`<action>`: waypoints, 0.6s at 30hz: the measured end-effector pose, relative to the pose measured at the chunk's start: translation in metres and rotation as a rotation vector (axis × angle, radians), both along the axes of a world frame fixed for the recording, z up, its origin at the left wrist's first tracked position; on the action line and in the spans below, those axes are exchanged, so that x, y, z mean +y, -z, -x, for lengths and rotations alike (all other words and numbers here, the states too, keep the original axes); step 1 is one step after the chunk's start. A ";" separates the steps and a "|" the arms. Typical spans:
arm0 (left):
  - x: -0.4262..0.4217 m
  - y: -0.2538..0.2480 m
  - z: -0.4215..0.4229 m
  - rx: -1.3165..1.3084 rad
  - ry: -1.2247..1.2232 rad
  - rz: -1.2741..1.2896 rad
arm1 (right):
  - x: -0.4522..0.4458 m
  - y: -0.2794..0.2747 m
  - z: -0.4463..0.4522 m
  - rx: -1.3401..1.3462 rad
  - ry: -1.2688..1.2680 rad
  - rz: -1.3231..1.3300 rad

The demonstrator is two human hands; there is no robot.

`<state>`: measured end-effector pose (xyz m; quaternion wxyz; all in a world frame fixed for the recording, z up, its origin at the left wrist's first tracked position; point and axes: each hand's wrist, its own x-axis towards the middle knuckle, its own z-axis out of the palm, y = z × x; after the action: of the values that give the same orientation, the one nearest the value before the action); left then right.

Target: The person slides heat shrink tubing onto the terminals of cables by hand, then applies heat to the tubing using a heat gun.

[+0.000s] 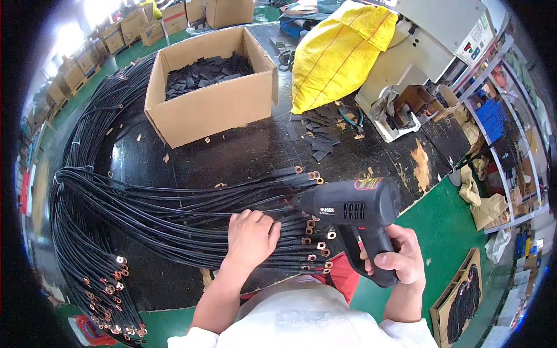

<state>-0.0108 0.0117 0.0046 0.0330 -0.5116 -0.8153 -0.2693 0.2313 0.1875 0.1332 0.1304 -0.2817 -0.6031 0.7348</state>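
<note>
In my right hand (397, 255) is a black heat gun (351, 202), gripped by its handle. Its nozzle points left, over the ends of the black cables (191, 223). My left hand (251, 236) lies on these cables a little left of the nozzle, fingers curled around some of them; exactly how many is hidden. Copper ring lugs (331, 235) tip the cable ends, several showing below and behind the heat gun. Dark sleeves (283, 173) cover some ends near the lugs.
Behind the cables stands a cardboard box (214, 124) of black sleeve pieces (203, 75). A yellow sack (336, 55), loose black pieces (319, 139), pliers (351, 119) and a white machine (406, 52) are at the back right. More bundled cables (81, 232) hang over the left edge.
</note>
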 end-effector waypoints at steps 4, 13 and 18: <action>-0.004 -0.004 0.001 -0.051 0.074 0.123 | -0.001 -0.002 -0.001 -0.007 -0.002 0.002; -0.008 -0.001 0.016 0.054 -0.240 -0.538 | -0.005 -0.002 0.006 -0.027 0.027 -0.022; -0.014 -0.002 0.013 0.116 -0.304 -0.683 | -0.008 -0.001 0.009 -0.055 0.053 -0.050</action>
<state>-0.0236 -0.0028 0.0064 0.2872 -0.3588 -0.7419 -0.4882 0.2227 0.1800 0.1347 0.1400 -0.3143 -0.6169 0.7078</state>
